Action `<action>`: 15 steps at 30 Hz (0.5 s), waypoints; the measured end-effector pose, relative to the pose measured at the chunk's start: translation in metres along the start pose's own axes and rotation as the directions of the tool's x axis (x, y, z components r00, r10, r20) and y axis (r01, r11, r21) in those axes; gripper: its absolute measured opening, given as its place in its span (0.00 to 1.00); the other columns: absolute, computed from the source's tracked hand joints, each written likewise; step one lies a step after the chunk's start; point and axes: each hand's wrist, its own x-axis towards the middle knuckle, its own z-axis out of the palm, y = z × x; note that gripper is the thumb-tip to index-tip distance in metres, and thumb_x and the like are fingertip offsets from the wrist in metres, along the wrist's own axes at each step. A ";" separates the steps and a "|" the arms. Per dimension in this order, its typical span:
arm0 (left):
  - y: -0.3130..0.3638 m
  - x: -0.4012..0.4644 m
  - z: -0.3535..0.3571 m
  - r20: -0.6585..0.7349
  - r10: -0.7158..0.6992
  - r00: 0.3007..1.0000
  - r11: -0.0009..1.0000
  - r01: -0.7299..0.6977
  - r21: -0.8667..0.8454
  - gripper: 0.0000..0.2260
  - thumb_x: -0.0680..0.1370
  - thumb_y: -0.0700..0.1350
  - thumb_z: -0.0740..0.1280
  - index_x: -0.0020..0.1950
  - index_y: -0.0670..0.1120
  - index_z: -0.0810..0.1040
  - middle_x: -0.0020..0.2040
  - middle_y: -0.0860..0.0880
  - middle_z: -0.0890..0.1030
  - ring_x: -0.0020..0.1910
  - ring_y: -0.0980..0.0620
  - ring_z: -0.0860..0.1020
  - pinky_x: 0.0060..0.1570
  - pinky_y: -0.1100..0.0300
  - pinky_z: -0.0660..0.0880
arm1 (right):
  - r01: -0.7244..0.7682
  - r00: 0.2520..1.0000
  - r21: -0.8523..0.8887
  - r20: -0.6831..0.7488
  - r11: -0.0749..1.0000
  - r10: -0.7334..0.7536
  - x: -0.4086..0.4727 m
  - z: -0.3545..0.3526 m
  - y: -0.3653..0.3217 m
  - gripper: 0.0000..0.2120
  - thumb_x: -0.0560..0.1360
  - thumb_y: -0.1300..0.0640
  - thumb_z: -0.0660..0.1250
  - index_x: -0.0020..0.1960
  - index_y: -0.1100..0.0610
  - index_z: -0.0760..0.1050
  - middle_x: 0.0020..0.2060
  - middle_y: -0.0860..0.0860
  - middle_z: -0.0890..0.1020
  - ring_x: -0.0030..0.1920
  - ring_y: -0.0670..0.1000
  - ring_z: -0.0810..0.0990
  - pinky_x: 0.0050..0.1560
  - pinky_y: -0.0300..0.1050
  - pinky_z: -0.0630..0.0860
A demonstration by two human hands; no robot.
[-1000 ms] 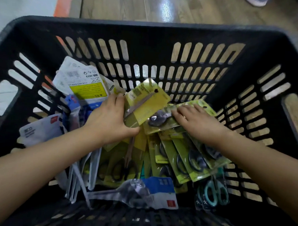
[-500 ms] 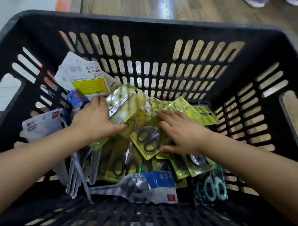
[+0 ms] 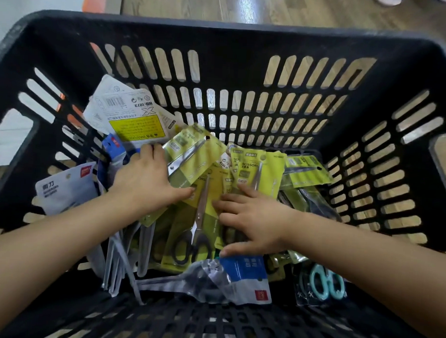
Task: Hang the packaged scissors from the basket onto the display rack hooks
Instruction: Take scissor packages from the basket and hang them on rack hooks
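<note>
Since earlier: both hands drew nearer, packs reshuffled | left hand (image 3: 143,183) grips tilted yellow scissors pack (image 3: 192,157) inside basket (image 3: 236,37) | right hand (image 3: 253,220) flat, fingers straight, pressing pile | advice: lift one pack by its hang-hole.

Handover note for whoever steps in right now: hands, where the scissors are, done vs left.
Left hand: thumb and fingers curled round the tilted yellow-green scissors pack.
Right hand: fingers spread flat, pressing on the pile of yellow-green packs.
All packs are in the black basket, including a loose one with black handles in the middle and a teal-handled pair near the right corner.
Done: nothing hung; the rack is not in view.
Left: lift each pack out and hang it.
</note>
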 end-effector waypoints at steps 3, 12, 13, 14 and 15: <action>0.000 0.000 0.002 -0.008 0.010 1.000 1.000 -0.010 0.013 0.42 0.67 0.69 0.66 0.68 0.41 0.61 0.64 0.42 0.67 0.61 0.42 0.71 0.50 0.50 0.72 | 0.027 1.000 -0.119 -0.010 0.993 -0.028 -0.003 0.003 0.006 0.35 0.76 0.32 0.46 0.75 0.52 0.58 0.77 0.54 0.52 0.77 0.56 0.46 0.73 0.57 0.34; 0.002 -0.002 0.006 -0.025 -0.001 1.000 0.999 0.000 -0.042 0.45 0.67 0.68 0.67 0.72 0.40 0.57 0.66 0.41 0.65 0.63 0.41 0.69 0.54 0.49 0.72 | -0.657 0.661 0.253 -0.259 0.710 0.704 -0.019 -0.020 0.021 0.33 0.77 0.36 0.54 0.73 0.57 0.57 0.69 0.57 0.65 0.68 0.56 0.66 0.65 0.51 0.68; 0.003 -0.002 0.007 -0.025 -0.008 1.000 0.999 0.007 -0.052 0.46 0.68 0.68 0.67 0.73 0.40 0.56 0.66 0.41 0.64 0.64 0.41 0.68 0.54 0.48 0.72 | -0.668 0.599 0.403 -0.209 0.626 0.773 -0.020 -0.024 0.025 0.31 0.77 0.36 0.56 0.69 0.58 0.62 0.64 0.56 0.70 0.62 0.54 0.71 0.57 0.49 0.72; 0.003 -0.002 0.007 -0.023 -0.016 1.000 0.998 0.015 -0.058 0.46 0.68 0.68 0.67 0.73 0.40 0.55 0.67 0.41 0.64 0.64 0.41 0.68 0.55 0.48 0.71 | -0.637 0.576 0.556 -0.116 0.534 0.809 -0.019 -0.025 0.029 0.30 0.76 0.37 0.58 0.67 0.59 0.65 0.61 0.55 0.73 0.59 0.53 0.73 0.52 0.46 0.72; 0.004 -0.003 0.007 -0.019 -0.025 1.000 0.998 0.024 -0.062 0.47 0.68 0.68 0.67 0.74 0.40 0.54 0.67 0.41 0.64 0.65 0.41 0.68 0.56 0.48 0.71 | -0.593 0.579 0.674 -0.025 0.442 0.815 -0.017 -0.025 0.032 0.29 0.76 0.37 0.59 0.65 0.59 0.67 0.59 0.54 0.75 0.56 0.52 0.74 0.49 0.43 0.70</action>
